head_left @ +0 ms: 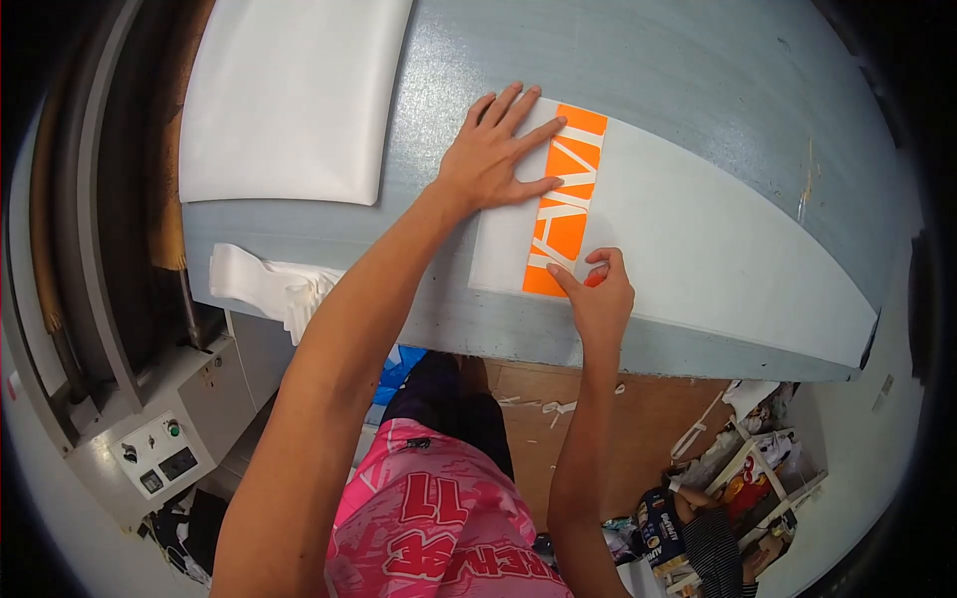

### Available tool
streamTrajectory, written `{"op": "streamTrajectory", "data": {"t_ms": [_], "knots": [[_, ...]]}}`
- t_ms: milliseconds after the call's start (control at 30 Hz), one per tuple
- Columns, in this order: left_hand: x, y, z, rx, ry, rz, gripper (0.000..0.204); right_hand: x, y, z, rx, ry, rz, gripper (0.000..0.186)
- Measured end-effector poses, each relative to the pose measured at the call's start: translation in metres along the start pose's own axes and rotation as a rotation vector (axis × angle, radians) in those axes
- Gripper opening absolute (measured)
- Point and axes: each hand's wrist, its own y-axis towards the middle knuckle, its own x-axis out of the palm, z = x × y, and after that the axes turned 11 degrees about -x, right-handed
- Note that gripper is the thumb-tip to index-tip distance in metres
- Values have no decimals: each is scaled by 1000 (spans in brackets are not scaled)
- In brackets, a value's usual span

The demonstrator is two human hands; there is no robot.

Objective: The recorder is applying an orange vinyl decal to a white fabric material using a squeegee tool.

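Note:
An orange strip (565,224) with white letter shapes lies on a long white sheet (688,219) on the grey-blue table. Fingers spread, my left hand (488,164) rests flat over the sheet's far left part. Its thumb and index fingertip touch the strip's left edge. By the strip's near end, my right hand (605,294) is closed in a pinch. A small orange piece (596,276) shows between its fingers; whether it is loose or still joined to the strip cannot be seen.
A folded white sheet (289,100) lies at the table's far left. A bunched white strip (249,279) hangs near the front edge. Left of the table stands a machine with rollers and a control panel (159,458). White scraps (558,407) litter the floor; a cluttered rack (768,468) stands lower right.

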Motion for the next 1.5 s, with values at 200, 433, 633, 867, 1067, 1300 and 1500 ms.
{"op": "streamTrajectory", "data": {"t_ms": [200, 433, 633, 867, 1067, 1300, 1500], "knots": [[1, -2, 2, 4, 8, -18, 81, -1, -1, 1, 24, 18, -9, 56], [3, -3, -2, 34, -19, 35, 78, 4, 2, 7, -18, -15, -1, 58], [9, -5, -4, 35, 26, 64, 78, 2, 0, 3, 33, 12, -30, 58], [16, -6, -3, 25, 60, 75, 80, 2, -2, 4, 33, 4, -28, 59], [14, -8, -2, 32, 50, 64, 88, 1, -2, 4, 24, 24, -34, 60], [5, -7, 2, 7, 53, -8, 102, 1, -1, 5, 21, 9, -35, 59], [-3, -4, 2, 35, -2, 9, 103, 0, -3, 7, -19, -1, -3, 57]]}}
